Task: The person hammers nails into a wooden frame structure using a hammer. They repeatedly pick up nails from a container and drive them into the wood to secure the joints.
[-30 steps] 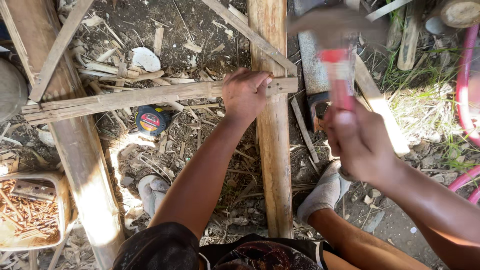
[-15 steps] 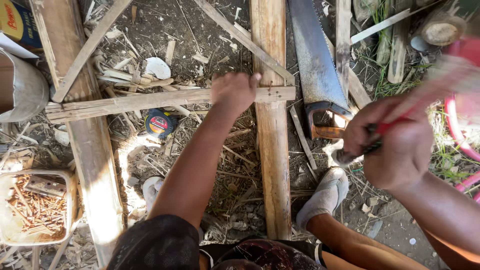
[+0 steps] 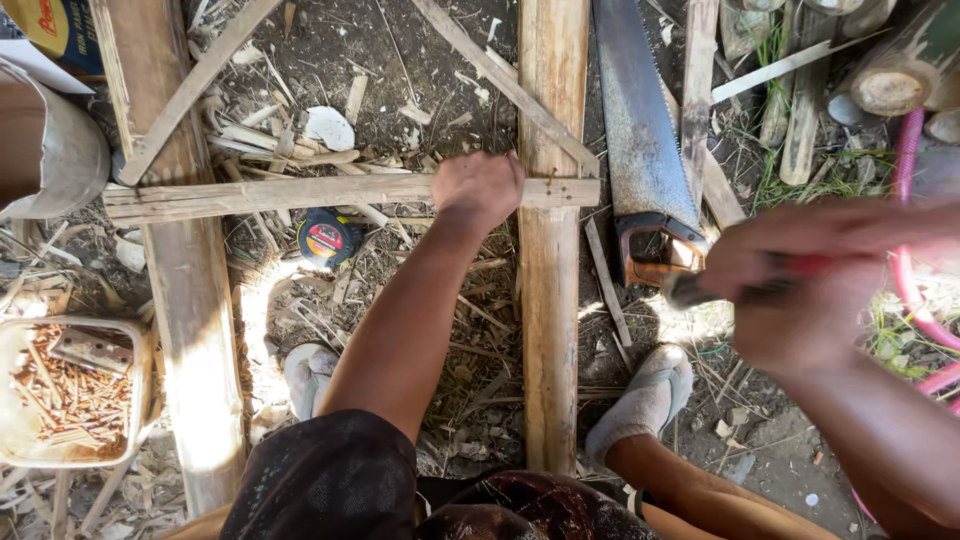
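My left hand presses down on a thin wooden slat that lies crosswise over two upright planks, close to where it crosses the right plank. My right hand is blurred at the right, gripping a hammer with a red handle, held low and away from the slat. The left plank runs down the left side.
A handsaw lies beside the right plank. A tape measure sits on the dirt under the slat. A tub of rusty nails stands at lower left. Wood scraps, log ends and a pink hose lie around.
My right hand with the hammer has swung from above the slat down and out to the right. My left hand has stayed on the slat.
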